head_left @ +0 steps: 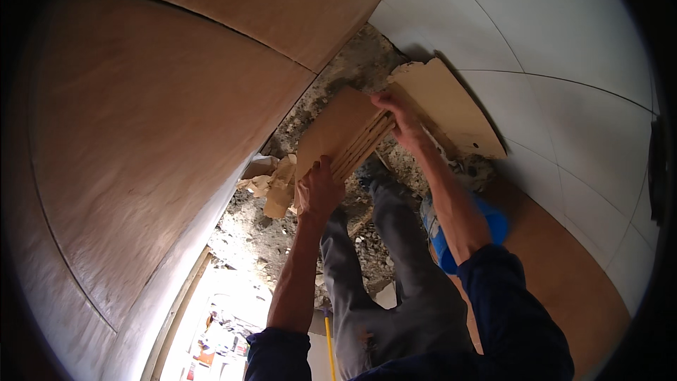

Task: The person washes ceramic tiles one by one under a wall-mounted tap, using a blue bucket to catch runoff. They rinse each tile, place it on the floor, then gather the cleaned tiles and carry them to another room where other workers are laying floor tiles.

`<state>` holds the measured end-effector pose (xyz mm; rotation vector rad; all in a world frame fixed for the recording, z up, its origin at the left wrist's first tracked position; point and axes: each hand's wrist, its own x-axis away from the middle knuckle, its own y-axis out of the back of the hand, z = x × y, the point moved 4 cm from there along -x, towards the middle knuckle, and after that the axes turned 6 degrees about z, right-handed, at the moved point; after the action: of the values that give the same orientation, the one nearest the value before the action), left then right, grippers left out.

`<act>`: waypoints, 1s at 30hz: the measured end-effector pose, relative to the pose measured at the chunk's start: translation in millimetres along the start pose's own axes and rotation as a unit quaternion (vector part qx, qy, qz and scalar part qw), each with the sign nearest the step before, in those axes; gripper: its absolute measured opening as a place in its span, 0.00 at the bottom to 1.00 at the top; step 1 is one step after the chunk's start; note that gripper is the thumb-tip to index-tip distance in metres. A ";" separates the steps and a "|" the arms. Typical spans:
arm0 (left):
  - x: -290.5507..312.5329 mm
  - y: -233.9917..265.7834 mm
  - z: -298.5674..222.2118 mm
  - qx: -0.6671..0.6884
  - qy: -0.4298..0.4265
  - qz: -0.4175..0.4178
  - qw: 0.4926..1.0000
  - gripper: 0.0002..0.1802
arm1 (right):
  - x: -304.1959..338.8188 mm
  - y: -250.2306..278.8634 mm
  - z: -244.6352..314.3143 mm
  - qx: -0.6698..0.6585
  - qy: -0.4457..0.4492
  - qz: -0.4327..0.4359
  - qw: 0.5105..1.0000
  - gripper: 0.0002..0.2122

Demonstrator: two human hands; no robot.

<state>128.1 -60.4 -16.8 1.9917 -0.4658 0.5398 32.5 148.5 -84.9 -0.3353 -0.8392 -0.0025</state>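
Both my hands grip a stack of flat brown pieces (337, 125), tilted above the rubble floor. Several layers with dark gaps between them show along its right edge; whether they are tile or cardboard I cannot tell. My left hand (321, 189) is closed on its near end. At the far right corner my right hand (400, 118) is closed round the edge. Torn brown cardboard (279, 197) hangs or lies beside the stack's near left end. Just beyond my right hand, a beige board (451, 109) with a ragged top edge leans at the white tiled wall.
Large brown panels (169, 113) rise on the left, and a white tiled wall (557, 49) on the right. Broken rubble (247, 240) covers the floor round my legs. A blue bucket (497, 220) stands under my right forearm. A yellow rod (329, 346) is by my left leg.
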 end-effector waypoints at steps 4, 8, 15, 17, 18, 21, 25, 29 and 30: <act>7.6 7.1 -9.2 0.004 -0.002 0.014 1.000 0.26 | -11.7 6.9 13.8 -0.003 -0.221 -0.012 0.975 0.32; 10.2 0.2 -11.0 0.006 -0.012 0.055 0.998 0.33 | -21.7 7.6 2.8 0.290 -0.284 0.008 0.914 0.34; 41.8 -39.4 157.7 0.547 0.309 0.131 0.767 0.62 | -24.1 3.1 16.3 0.447 -0.363 0.117 0.809 0.28; 32.5 -80.7 150.5 0.610 0.393 0.234 0.648 0.63 | -44.7 47.4 1.2 0.426 -0.295 0.188 0.834 0.29; 32.0 -103.8 149.2 0.632 0.436 0.276 0.578 0.64 | -46.3 48.9 -1.6 0.429 -0.287 0.195 0.834 0.29; 18.9 -160.5 142.1 0.760 0.295 0.117 0.566 0.52 | -31.3 5.9 11.3 0.480 -0.315 0.160 0.803 0.29; 14.5 -171.4 105.9 0.848 0.189 0.181 0.460 0.35 | -6.0 23.1 8.2 0.479 -0.366 0.093 0.792 0.39; 20.5 -200.9 112.6 0.865 0.242 0.104 0.426 0.33 | 7.2 28.0 -1.5 0.471 -0.369 0.136 0.790 0.41; 25.4 -199.9 104.8 0.858 0.245 0.108 0.438 0.34 | 11.3 35.6 -3.8 0.452 -0.381 0.145 0.793 0.41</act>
<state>274.2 -67.3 -190.6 3.2768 0.6448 2.3964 47.6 182.5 -89.4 0.4999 -1.4679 0.8574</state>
